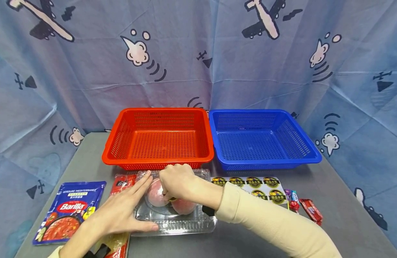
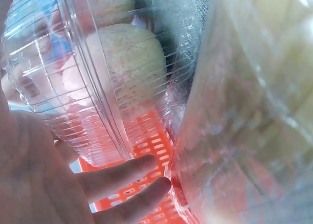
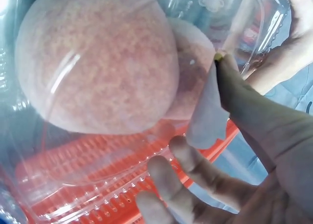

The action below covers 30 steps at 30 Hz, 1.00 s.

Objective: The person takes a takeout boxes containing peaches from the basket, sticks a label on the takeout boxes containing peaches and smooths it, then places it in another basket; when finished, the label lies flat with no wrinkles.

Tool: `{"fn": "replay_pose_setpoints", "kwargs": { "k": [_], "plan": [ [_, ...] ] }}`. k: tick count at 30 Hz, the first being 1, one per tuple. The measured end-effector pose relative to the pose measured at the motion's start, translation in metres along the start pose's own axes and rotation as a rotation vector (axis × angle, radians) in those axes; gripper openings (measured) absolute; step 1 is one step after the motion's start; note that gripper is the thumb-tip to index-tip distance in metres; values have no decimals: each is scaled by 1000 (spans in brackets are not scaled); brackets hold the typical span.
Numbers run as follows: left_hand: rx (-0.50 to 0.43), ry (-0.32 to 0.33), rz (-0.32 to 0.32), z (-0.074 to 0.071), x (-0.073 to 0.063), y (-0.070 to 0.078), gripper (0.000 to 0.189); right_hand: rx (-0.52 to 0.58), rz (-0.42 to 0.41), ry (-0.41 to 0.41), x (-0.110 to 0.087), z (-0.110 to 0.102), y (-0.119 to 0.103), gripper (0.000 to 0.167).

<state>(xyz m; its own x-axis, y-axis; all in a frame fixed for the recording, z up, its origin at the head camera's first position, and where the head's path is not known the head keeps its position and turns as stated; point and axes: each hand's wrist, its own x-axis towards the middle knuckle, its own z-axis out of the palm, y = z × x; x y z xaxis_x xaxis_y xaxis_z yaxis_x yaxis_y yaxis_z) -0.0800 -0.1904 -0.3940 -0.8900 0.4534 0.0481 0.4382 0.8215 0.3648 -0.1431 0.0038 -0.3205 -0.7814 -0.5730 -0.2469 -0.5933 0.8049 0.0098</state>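
Observation:
A clear plastic clamshell box [image 1: 198, 215] lies in front of me with two pinkish peaches [image 1: 156, 194] inside, its lid down over them. My left hand [image 1: 121, 208] steadies the box's left side, fingers and thumb spread fairly straight along it. Over the lid, my right hand [image 1: 179, 182] pinches a sticker [image 3: 208, 114] between thumb and index finger. In the right wrist view the sticker's pale side faces the camera and it hangs curved close to the lid, the other fingers loosely bent. Much of it is hidden by my hand in the head view.
A red basket [image 1: 157, 165] and a blue basket [image 1: 266, 166] stand side by side behind the box. Left are a blue sauce pouch [image 1: 70, 211] and a red-and-clear packet [image 1: 122, 182], partly under my left arm. Right lie a sticker sheet [image 1: 266, 183] and small wrapped snacks [image 1: 311, 210].

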Motion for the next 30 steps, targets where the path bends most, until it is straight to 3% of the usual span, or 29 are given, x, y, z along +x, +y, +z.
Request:
{"fn": "replay_pose_setpoints", "kwargs": {
  "k": [11,30],
  "plan": [
    [-4,-9,-7,-1,1,1,124,-16,-7,-25,-1,1,9,19],
    [-2,-28,-15,-1,1,0,125,65,-2,-37,-11,3,34,58]
  ]
}}
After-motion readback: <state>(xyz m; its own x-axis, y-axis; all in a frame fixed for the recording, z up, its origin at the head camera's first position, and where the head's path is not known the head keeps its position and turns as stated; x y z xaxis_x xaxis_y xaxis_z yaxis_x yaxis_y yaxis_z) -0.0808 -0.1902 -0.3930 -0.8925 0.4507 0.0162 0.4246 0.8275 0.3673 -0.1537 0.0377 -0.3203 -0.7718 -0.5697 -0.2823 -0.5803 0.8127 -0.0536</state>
